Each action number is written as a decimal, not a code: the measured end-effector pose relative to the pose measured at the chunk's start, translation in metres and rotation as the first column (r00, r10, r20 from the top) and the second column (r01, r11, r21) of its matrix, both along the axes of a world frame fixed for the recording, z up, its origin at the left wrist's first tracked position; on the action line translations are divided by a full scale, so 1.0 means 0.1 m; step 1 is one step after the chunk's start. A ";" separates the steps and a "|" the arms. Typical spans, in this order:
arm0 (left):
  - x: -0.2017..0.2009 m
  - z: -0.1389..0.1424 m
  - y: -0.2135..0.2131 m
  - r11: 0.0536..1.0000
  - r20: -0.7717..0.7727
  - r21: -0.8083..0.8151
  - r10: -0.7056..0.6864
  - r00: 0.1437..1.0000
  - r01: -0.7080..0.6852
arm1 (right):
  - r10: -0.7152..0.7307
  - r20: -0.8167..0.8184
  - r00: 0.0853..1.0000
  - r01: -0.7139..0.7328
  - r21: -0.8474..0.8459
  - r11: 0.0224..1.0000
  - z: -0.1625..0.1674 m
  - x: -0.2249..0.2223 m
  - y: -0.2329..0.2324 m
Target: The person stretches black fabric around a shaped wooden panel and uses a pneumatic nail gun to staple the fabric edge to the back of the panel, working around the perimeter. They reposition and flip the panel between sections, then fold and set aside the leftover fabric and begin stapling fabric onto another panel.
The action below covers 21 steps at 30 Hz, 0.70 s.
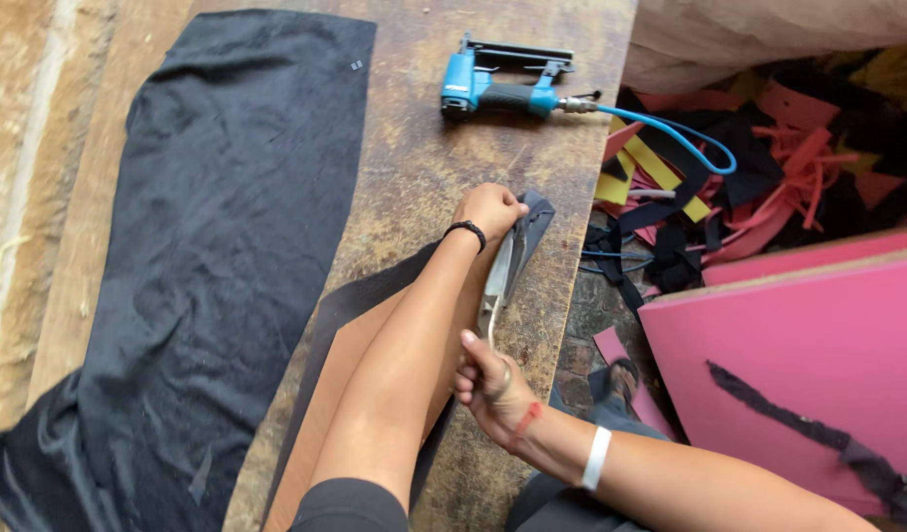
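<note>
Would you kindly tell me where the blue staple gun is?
The blue staple gun lies at the workbench's far right edge, beyond the left hand, right of the black fabric.

A single head-worn camera is looking steeply down, close above the tabletop (414, 197), with floor scraps lying beyond the right hand (488, 379).

An upholstery workshop, by every sign: scarred wooden workbench (444, 177), blue pneumatic staple gun (503, 91) with air hose (685, 138) at the far edge, black fabric sheet (227, 227) spread left, pink foam board (798, 345) right, heaped pink, yellow and black offcuts (769, 158) beyond.
</note>
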State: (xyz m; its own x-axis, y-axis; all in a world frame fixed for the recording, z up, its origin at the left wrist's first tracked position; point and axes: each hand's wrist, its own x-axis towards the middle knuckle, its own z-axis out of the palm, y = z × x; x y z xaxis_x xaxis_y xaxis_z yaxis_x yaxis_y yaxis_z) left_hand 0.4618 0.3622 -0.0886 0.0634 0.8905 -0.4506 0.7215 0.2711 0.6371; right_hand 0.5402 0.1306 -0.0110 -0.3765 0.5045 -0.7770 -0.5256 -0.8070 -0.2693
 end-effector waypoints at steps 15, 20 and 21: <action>0.26 -0.19 -0.28 0.998 -0.063 -0.055 -0.005 0.998 0.002 | -0.206 0.214 0.955 0.212 -0.005 0.977 -0.21 -0.10 -0.06; 0.34 -0.27 -0.33 1.000 -0.055 -0.014 0.023 0.998 -0.024 | -0.232 0.213 0.949 0.240 -0.012 0.971 -0.24 0.01 0.01; 0.36 -0.27 -0.33 1.000 -0.039 -0.008 0.029 0.999 -0.030 | -0.256 0.213 0.943 0.262 0.000 0.965 -0.25 0.03 0.07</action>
